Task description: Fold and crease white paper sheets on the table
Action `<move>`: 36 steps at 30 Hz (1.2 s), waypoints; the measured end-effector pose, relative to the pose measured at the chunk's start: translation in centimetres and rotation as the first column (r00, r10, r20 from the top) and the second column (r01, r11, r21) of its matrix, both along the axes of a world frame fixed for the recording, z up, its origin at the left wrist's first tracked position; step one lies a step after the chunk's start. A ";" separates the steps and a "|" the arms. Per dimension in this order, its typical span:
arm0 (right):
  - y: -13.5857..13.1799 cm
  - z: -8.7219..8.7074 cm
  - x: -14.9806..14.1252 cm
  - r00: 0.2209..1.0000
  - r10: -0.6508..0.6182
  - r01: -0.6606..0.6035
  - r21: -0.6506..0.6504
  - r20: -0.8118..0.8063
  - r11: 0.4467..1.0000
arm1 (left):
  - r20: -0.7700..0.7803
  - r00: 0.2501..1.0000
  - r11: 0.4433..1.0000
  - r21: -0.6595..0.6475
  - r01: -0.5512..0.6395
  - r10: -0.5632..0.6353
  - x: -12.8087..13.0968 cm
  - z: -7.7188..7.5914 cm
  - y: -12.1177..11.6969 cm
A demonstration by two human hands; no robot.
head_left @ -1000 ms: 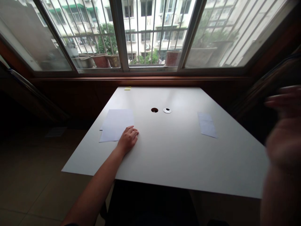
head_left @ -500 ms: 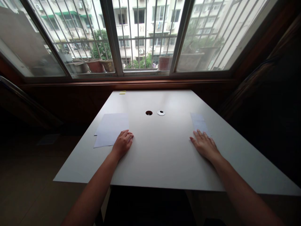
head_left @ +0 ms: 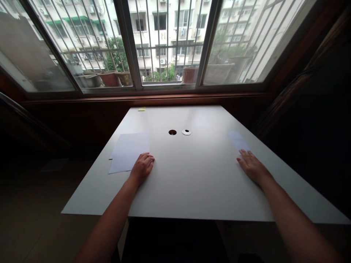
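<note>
On the left half of the white table (head_left: 189, 175), white paper sheets (head_left: 128, 148) lie slightly offset from each other. My left hand (head_left: 142, 168) rests at their lower right corner, its fingers loosely bent over the tabletop and not gripped around anything I can see. To the right lies a smaller pale piece of paper (head_left: 238, 140). The flat fingers of my right hand (head_left: 252, 166) press on its near end, partly covering it; they are stretched out and slightly spread.
Toward the back middle, a round cable hole (head_left: 172, 132) is cut in the tabletop, with its silver cover ring (head_left: 186, 132) beside it. Yellow sticky notes (head_left: 142, 109) lie near the far left edge. A barred window (head_left: 167, 44) stands behind the table.
My right hand has slid to the right across the table, and the small paper under its fingers has shifted right with it. My left hand and the sheets have stayed in place.
</note>
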State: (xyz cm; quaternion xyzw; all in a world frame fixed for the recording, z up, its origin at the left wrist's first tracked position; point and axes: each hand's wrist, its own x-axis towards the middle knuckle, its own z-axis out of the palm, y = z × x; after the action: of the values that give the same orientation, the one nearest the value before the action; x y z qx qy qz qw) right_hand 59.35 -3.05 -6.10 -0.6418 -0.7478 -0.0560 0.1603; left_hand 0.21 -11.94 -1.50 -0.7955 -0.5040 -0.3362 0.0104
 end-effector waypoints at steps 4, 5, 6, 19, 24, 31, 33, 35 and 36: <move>-1.3 0.7 -1.5 0.997 0.074 -0.071 0.172 -0.009 0.983 | 0.079 0.997 0.999 0.038 0.022 -0.025 0.0 0.3 -0.2; -1.7 1.0 -2.2 0.995 0.099 -0.097 0.187 -0.001 0.978 | 0.102 0.994 0.998 0.052 0.023 -0.028 0.1 0.5 -0.3; -2.1 1.4 -2.9 0.992 0.128 -0.127 0.193 0.006 0.973 | 0.124 0.992 0.998 0.065 0.019 -0.027 0.1 0.8 -0.5; -5.8 4.4 -15.5 0.910 0.413 -0.414 -0.046 -0.023 0.909 | -0.001 0.965 0.957 0.132 -0.259 0.261 -10.4 1.8 -2.9; -5.3 5.1 -20.4 0.873 0.484 -0.488 -0.119 -0.062 0.865 | -0.008 0.952 0.942 0.151 -0.300 0.305 -13.2 0.1 -3.6; -4.6 4.8 -25.6 0.825 0.553 -0.563 -0.078 -0.116 0.823 | 0.035 0.939 0.922 0.179 -0.342 0.342 -12.5 0.2 -3.8; -4.6 4.7 -26.2 0.816 0.565 -0.574 -0.057 -0.118 0.817 | 0.016 0.941 0.926 0.169 -0.337 0.339 -12.2 0.3 -4.0; -4.7 4.7 -26.4 0.812 0.572 -0.579 -0.041 -0.118 0.814 | -0.017 0.947 0.937 0.150 -0.315 0.321 -11.8 0.4 -4.2; -4.7 4.7 -26.5 0.810 0.574 -0.581 -0.034 -0.122 0.813 | -0.036 0.951 0.944 0.139 -0.300 0.307 -11.6 0.5 -4.3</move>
State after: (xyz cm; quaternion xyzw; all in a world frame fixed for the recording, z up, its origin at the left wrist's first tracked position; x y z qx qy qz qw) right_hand 32.90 -7.73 -1.45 -0.3915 -0.8993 0.0554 0.1869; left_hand -11.39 -16.21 -1.04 -0.7152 -0.5967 -0.3403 0.1289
